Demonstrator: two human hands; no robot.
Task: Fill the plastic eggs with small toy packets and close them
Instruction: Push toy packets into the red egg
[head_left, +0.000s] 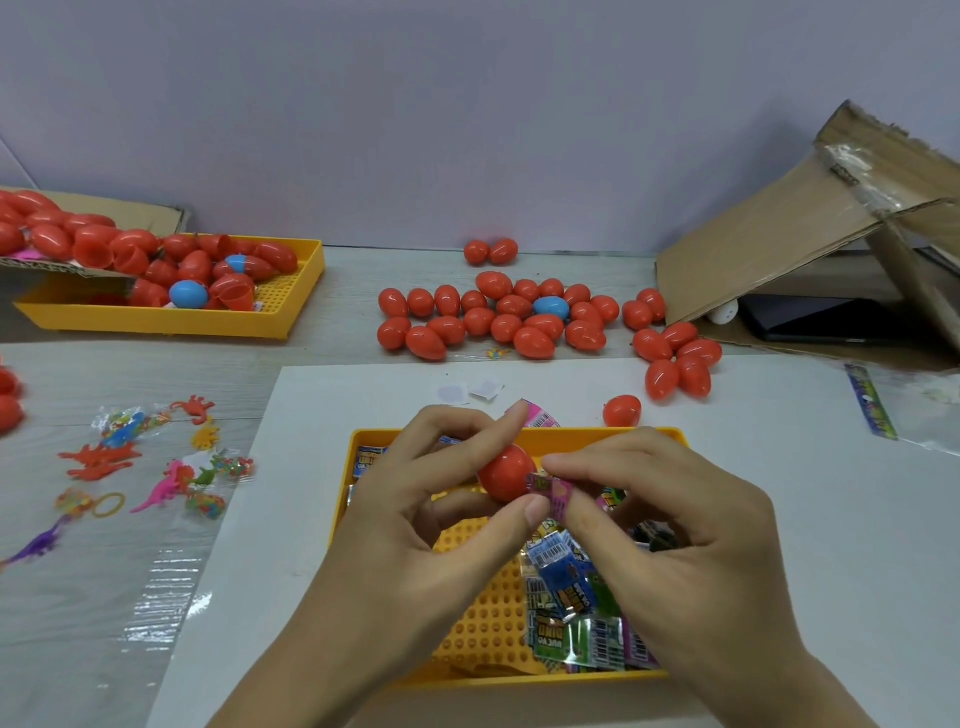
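**A:** The left hand is gripping a red egg, fingers curled round it, thumb underneath.

**B:** And the right hand is pinching a pink packet between thumb and fingertips, pressing it against the egg's right side.

**A:** Both hands are hovering over the near yellow tray, where a heap of toy packets is lying at the right end.

**B:** Just beyond the tray's far rim, one loose egg is sitting on the white sheet.

**A:** Farther back, a cluster of closed eggs is spreading across the table, one blue egg among them.

**B:** Far left, a second yellow tray is holding egg halves, and little dinosaur toys are lying at the near left.
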